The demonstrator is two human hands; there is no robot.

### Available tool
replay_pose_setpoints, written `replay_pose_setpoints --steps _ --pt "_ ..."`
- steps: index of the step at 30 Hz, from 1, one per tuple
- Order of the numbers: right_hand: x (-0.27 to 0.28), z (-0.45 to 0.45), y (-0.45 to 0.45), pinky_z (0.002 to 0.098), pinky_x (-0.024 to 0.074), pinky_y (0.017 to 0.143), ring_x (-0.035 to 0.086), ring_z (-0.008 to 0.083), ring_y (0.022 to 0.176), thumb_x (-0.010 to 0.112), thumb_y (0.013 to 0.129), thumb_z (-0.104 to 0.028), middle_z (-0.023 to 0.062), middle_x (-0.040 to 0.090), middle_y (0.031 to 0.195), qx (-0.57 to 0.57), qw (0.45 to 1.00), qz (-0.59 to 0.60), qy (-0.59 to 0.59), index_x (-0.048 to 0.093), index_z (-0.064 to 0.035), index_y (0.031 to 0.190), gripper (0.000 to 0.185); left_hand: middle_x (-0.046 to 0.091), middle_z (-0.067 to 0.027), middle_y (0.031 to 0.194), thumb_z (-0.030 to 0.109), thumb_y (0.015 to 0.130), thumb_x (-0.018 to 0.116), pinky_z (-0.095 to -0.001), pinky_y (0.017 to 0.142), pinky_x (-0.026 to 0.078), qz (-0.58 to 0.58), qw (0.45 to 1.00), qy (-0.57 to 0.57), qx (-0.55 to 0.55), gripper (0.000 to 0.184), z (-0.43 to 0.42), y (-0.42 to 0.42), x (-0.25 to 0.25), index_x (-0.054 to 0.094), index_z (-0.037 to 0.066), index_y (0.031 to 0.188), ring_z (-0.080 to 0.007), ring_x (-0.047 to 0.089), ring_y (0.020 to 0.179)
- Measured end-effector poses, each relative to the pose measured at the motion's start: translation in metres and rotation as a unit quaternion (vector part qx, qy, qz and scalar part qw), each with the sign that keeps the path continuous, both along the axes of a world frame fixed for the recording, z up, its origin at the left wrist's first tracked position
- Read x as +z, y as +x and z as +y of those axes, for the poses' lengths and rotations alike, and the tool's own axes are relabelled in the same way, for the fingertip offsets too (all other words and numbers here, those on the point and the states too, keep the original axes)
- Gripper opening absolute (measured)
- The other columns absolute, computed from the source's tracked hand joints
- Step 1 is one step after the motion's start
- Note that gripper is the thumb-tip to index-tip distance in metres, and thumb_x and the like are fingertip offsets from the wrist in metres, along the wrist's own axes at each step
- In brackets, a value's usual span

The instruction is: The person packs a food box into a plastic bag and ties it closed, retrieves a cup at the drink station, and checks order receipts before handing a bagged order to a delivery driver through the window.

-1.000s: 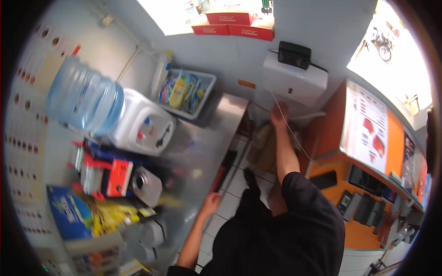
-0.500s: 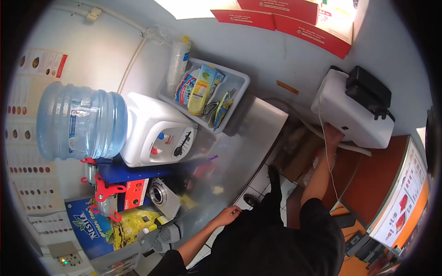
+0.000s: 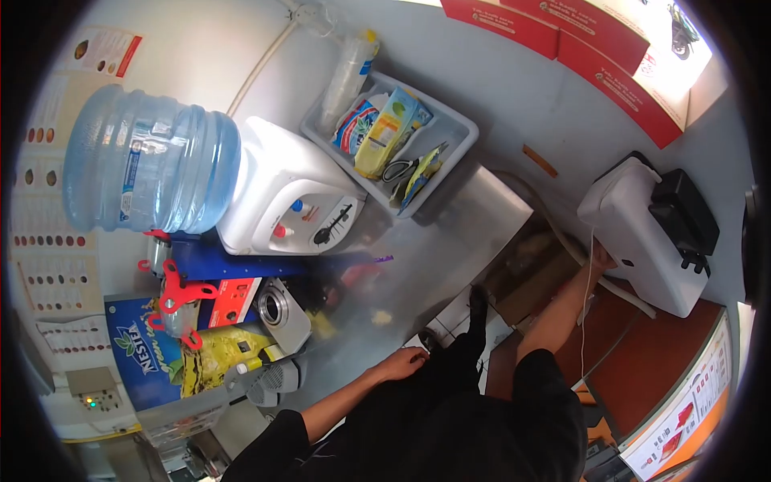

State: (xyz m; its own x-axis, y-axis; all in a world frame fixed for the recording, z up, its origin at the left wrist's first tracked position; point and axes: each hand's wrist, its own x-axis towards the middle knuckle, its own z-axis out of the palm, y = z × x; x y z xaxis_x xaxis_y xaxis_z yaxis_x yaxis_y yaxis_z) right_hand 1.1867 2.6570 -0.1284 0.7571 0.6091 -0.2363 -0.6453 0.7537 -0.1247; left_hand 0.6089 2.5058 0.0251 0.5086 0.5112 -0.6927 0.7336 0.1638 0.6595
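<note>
Pale blue wall (image 3: 514, 88) backs the white box (image 3: 642, 241), which appears to be fixed there within arm's reach, with a black case (image 3: 683, 213) attached or resting against it. The right hand (image 3: 604, 257) reaches to the box's near, lower edge, probably because whatever it needs is underneath; the fingers are mostly hidden, so whether they grip anything, or how far they are open, cannot be told. A thin white cord (image 3: 583, 337) hangs beside that hand, just below the box. Well left of the box, the left hand (image 3: 404, 363) is partly open, fingers loosely bent and nothing visible in it, near the dark clothing, seemingly kept out of the way. Also left of the box, a metal surface (image 3: 482, 213) carries a grey basket (image 3: 468, 138), whose raised sides likely keep its packets and scissors together, and farther left a water dispenser (image 3: 301, 189) with its large bottle (image 3: 157, 165) fitted on.
</note>
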Motion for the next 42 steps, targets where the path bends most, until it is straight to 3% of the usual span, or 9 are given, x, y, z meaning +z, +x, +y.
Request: replay_pose_setpoints --steps 5,7,11,18,21,25,34,40,42 --pt "0.027 -0.012 -0.042 0.0397 0.0473 0.084 0.057 0.0237 0.102 0.059 0.091 -0.046 0.0083 0.062 0.112 0.056 0.996 -0.014 0.063 0.061 -0.0092 0.115 0.044 0.068 -0.0088 0.095 0.02 0.097 0.057 -0.0341 0.083 0.051 -0.045 0.999 -0.019 0.022 0.022 0.007 -0.005 0.009 0.064 0.004 0.11 -0.0175 0.064 0.092" --pt "0.027 -0.031 -0.077 0.0297 0.0487 0.058 0.058 0.0155 0.071 0.061 0.092 -0.041 0.0026 0.061 0.082 0.174 0.971 -0.023 0.16 0.065 -0.0086 0.091 0.033 0.066 -0.0052 0.089 0.021 0.098 0.056 -0.0292 0.077 0.049 -0.118 0.978 -0.041 0.169 0.02 0.025 -0.007 0.023 0.065 0.004 0.104 -0.0136 0.063 0.086" --pt "0.024 -0.083 -0.159 0.0265 0.0327 0.048 0.038 0.0116 0.055 0.065 0.092 -0.034 -0.0037 0.052 0.069 0.442 0.863 0.246 -0.008 0.053 -0.0155 0.074 0.029 0.06 0.0019 0.074 0.024 0.101 0.054 -0.0233 0.062 0.042 -0.171 0.89 0.044 0.421 0.023 0.034 -0.049 0.016 0.064 0.006 0.089 -0.0073 0.056 0.07" --pt "0.123 -0.081 -0.264 0.024 0.0401 0.051 0.059 0.0112 0.065 0.065 0.093 -0.02 0.001 0.063 0.083 0.647 0.665 -0.283 -0.244 0.063 -0.0105 0.095 0.01 0.049 0.0038 0.068 0.018 0.096 0.064 -0.0245 0.056 0.033 -0.141 0.79 0.193 0.565 0.028 0.035 -0.092 0.003 0.051 0.008 0.074 -0.0048 0.041 0.062" --pt "0.197 -0.011 -0.283 0.0224 0.0405 0.051 0.059 0.0095 0.064 0.064 0.092 -0.013 0.0019 0.064 0.083 0.571 0.595 -0.526 -0.209 0.064 -0.006 0.103 0.013 0.058 0.0003 0.078 0.014 0.096 0.063 -0.0241 0.062 0.041 -0.198 0.772 0.225 0.56 0.014 0.038 -0.087 0.007 0.058 0.005 0.086 -0.0061 0.05 0.07" --pt "0.3 0.11 -0.307 0.021 0.0401 0.053 0.056 0.0066 0.065 0.058 0.092 -0.007 0.0032 0.064 0.082 0.361 0.65 -0.66 -0.112 0.064 -0.0022 0.098 0.01 0.066 -0.0048 0.094 0.011 0.097 0.06 -0.0254 0.074 0.049 -0.206 0.777 0.224 0.551 0.013 0.031 -0.078 0.023 0.062 0.002 0.106 -0.0098 0.06 0.084" --pt "0.395 0.197 -0.497 0.0292 0.0502 0.062 0.065 0.0123 0.073 0.065 0.092 -0.023 0.0052 0.071 0.083 0.383 0.175 -0.897 0.134 0.071 -0.0027 0.11 0.028 0.068 -0.0035 0.093 0.015 0.099 0.056 -0.0264 0.075 0.049 -0.142 0.784 0.274 0.539 0.015 -0.006 -0.1 0.038 0.064 0.003 0.104 -0.0117 0.062 0.084" --pt "0.419 0.326 -0.488 0.0299 0.0539 0.069 0.069 0.0167 0.071 0.064 0.088 -0.028 0.0083 0.071 0.075 0.213 0.524 -0.809 -0.161 0.074 -0.0025 0.089 0.027 0.069 -0.0051 0.093 0.017 0.098 0.061 -0.0289 0.077 0.05 -0.077 0.74 0.287 0.604 0.016 -0.042 -0.125 0.06 0.064 0.002 0.104 -0.0129 0.064 0.089" --pt "0.365 0.442 -0.449 0.0321 0.0544 0.069 0.07 0.0195 0.08 0.066 0.084 -0.034 0.0112 0.072 0.087 0.018 0.453 -0.834 -0.314 0.072 -0.0051 0.096 0.032 0.069 -0.0065 0.094 0.014 0.098 0.06 -0.029 0.077 0.051 -0.078 0.714 0.296 0.63 0.016 -0.063 -0.135 0.052 0.064 0.001 0.104 -0.0141 0.065 0.089"
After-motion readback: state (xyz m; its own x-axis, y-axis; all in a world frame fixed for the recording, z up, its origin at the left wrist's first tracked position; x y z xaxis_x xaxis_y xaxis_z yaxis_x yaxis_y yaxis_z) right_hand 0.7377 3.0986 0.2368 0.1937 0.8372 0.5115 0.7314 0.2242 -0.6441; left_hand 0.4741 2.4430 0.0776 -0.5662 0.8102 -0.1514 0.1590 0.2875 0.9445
